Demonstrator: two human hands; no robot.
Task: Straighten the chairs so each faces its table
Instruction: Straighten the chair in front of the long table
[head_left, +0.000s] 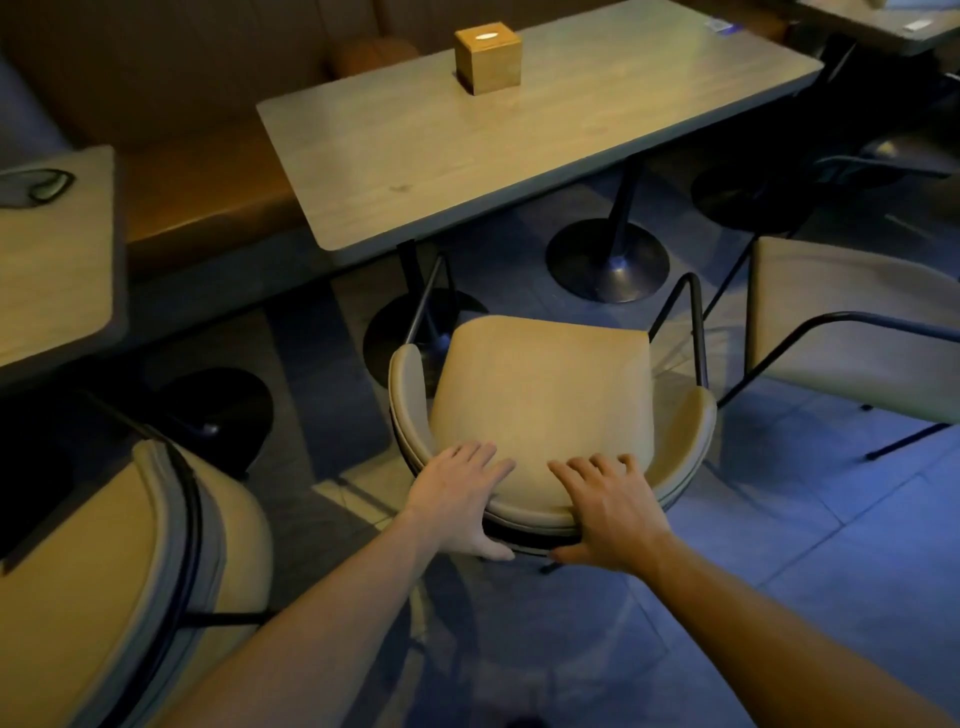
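While both hands clasp the curved backrest of the middle chair (540, 410), fingers draped over its top edge and thumbs hooked under the rim, the step in hand looks to be squaring it to the long tabletop (519, 140) just beyond. The seat points a little left of the near edge, so a small clockwise twist with even pressure from the left hand (462, 499) and right hand (608, 514), then a straight push, should serve. Its front legs sit near the table's two round bases (605, 260), which could catch them. A second chair (852, 332) stands close on the right, turned askew; a third (130, 571) sits near left, its facing hard to judge. A small wooden box (488, 57) rests far on the tabletop.
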